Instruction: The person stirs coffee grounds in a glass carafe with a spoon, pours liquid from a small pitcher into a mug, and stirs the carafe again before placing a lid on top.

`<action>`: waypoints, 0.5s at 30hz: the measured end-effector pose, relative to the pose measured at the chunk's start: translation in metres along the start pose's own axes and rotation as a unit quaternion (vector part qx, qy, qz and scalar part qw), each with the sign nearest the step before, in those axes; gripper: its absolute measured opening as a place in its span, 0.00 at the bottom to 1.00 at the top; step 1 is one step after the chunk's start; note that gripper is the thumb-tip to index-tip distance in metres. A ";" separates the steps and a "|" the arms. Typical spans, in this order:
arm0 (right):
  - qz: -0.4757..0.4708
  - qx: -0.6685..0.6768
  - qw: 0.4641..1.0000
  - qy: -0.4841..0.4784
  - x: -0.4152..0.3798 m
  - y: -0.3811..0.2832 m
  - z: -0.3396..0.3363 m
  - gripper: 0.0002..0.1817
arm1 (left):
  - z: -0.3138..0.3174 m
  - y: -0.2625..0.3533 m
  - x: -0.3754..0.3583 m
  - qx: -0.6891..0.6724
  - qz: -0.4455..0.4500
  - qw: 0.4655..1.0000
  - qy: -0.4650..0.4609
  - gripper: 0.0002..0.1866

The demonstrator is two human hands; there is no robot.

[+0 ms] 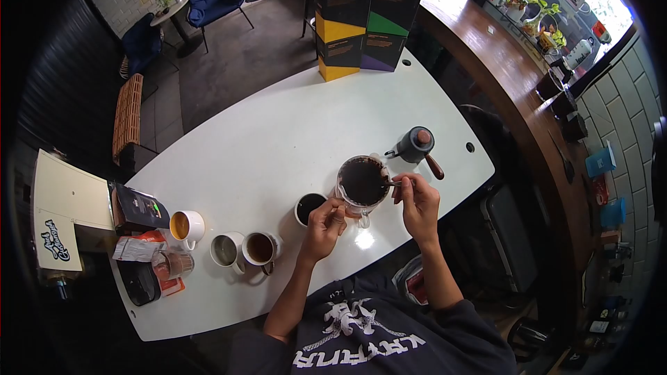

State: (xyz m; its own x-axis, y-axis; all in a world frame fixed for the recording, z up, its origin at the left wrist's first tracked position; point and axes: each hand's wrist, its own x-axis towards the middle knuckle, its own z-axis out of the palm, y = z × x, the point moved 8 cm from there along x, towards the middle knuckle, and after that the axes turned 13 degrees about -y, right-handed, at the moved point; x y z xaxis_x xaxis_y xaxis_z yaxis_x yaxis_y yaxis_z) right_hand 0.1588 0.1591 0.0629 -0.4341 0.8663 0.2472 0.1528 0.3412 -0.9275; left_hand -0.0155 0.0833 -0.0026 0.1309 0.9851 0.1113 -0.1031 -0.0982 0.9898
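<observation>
A wide glass vessel full of dark liquid or grounds stands on the white table. My right hand pinches a metal spoon whose tip reaches the vessel's right inner edge. At the vessel's lower left side is my left hand, fingers curled against or close to its rim; whether it grips the rim is hard to tell. Just behind the left fingers sits a cup of dark liquid. A dark kettle with a wooden knob and handle stands to the vessel's upper right.
On the white table, cups of brown liquid, cloudy liquid and orange-brown liquid stand at left, beside a clear glass, packets and a black box. Tall coloured boxes stand at the far end.
</observation>
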 end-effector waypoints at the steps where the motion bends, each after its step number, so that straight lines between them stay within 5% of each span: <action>1: 0.000 0.000 1.000 0.001 0.000 -0.001 0.000 0.11 | 0.000 0.000 0.000 0.000 0.000 1.000 0.000 0.15; 15: 0.001 0.012 1.000 0.001 -0.002 0.001 0.000 0.11 | -0.001 0.000 0.000 -0.001 -0.007 1.000 0.001 0.16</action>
State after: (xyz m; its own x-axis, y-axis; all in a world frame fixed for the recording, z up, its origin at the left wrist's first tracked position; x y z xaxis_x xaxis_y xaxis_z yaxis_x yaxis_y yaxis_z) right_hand 0.1597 0.1577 0.0616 -0.4323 0.8676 0.2458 0.1323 0.3306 -0.9345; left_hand -0.0165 0.0830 -0.0031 0.1300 0.9867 0.0977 -0.1031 -0.0845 0.9911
